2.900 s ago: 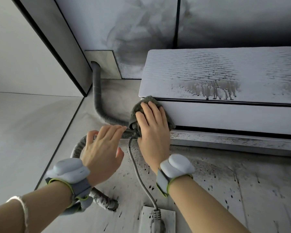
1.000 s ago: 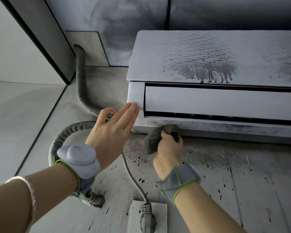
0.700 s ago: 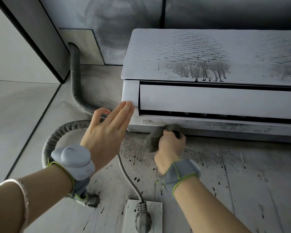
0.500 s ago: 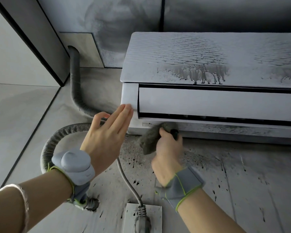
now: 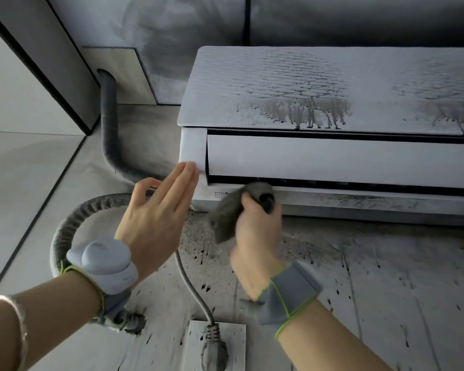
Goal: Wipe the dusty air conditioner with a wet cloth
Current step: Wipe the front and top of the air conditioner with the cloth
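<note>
- The right hand [image 5: 255, 231] clenches a grey cloth [image 5: 227, 212], pressing it against the lower left edge of the air conditioner [image 5: 319, 156].
- The left hand [image 5: 156, 223] is released, fingers straight, fingertips [image 5: 190, 170] touching the unit's left corner.
- A grey hose [image 5: 109, 124] runs at the far left.
- A plug [image 5: 214, 352] sits in a near socket [image 5: 237, 344].

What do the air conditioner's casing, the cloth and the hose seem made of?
Casing: probably smooth white plastic, with moulded edges and a matt sheen.
Cloth: grey fuzzy fabric, bunched softly in the right hand.
Hose: flexible, seemingly wrapped in grey tape; spiral ridges show.
</note>
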